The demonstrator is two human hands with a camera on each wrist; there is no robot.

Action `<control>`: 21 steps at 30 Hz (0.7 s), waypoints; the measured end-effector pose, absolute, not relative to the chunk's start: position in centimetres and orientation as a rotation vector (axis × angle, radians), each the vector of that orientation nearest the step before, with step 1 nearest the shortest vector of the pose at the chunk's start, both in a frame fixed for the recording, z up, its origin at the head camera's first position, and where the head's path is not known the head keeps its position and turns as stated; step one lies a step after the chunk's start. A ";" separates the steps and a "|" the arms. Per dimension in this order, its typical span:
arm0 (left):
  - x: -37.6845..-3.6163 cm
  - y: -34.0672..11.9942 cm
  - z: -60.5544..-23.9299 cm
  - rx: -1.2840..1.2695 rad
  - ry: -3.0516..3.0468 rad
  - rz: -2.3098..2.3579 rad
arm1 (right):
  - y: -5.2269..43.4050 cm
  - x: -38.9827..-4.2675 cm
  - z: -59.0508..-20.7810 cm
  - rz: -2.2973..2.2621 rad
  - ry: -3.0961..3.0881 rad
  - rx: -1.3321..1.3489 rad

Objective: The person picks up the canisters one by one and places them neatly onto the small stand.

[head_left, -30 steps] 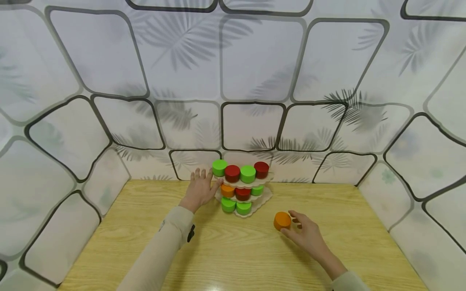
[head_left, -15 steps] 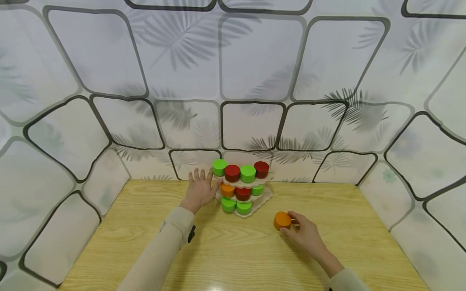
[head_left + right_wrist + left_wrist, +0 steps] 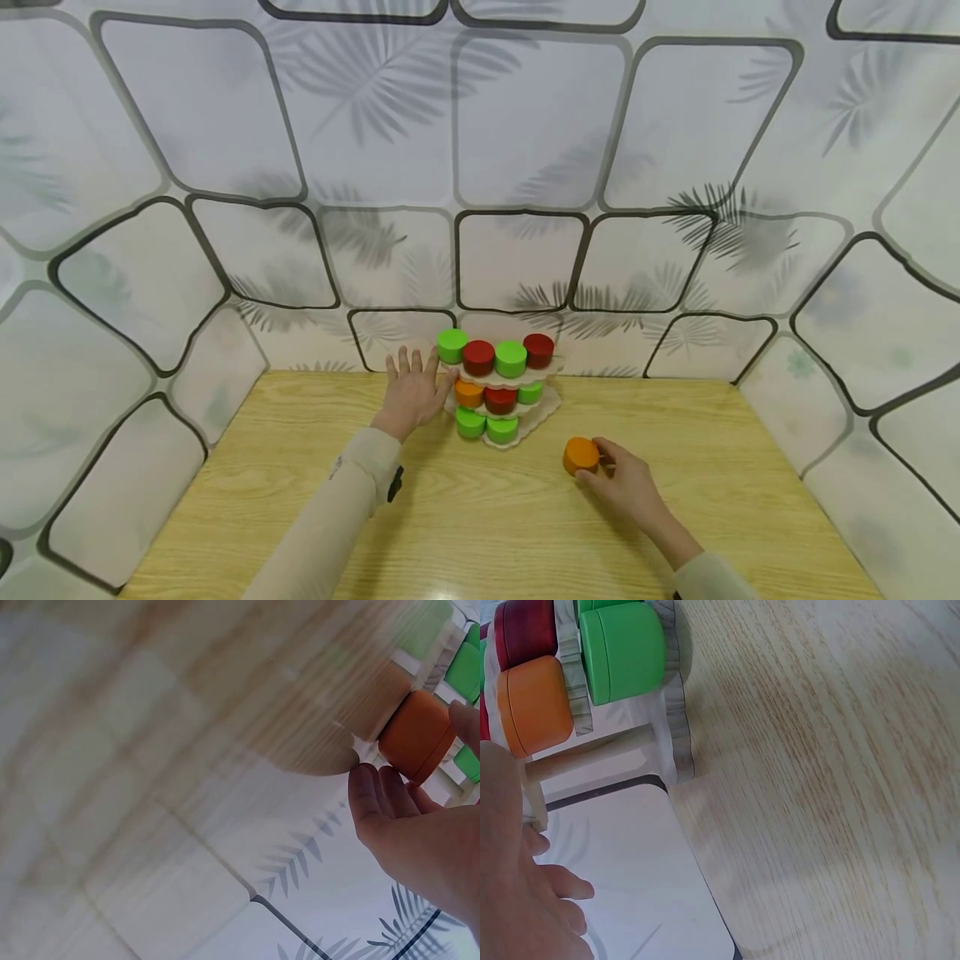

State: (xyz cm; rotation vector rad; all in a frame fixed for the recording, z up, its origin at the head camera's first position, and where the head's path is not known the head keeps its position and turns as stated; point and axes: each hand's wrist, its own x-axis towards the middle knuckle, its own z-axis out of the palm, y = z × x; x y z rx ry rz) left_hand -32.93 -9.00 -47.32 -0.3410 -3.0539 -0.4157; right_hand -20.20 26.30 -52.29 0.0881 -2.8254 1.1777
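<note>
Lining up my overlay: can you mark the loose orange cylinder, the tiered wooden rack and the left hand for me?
loose orange cylinder (image 3: 581,454), head view, middle of its top face.
tiered wooden rack (image 3: 550,402), head view, right edge of its middle shelf.
left hand (image 3: 411,393), head view, back of the hand.

- My light wooden table (image 3: 480,517) fills the space inside patterned white walls, its grain running across.
- A pale tiered wooden stand (image 3: 504,398) sits on the table near the far edge, loaded with green, red and orange discs.
- An orange disc (image 3: 581,455) lies on the table, near the stand and on its right, towards me.
- My left hand (image 3: 411,393) rests just left of the stand; my right hand (image 3: 626,485) lies behind the orange disc, fingers touching it.
</note>
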 end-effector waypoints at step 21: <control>-32.9 -8.9 -47.5 -0.325 -3.035 -0.454 | 24.1 -21.4 -51.9 1.199 -2.810 0.046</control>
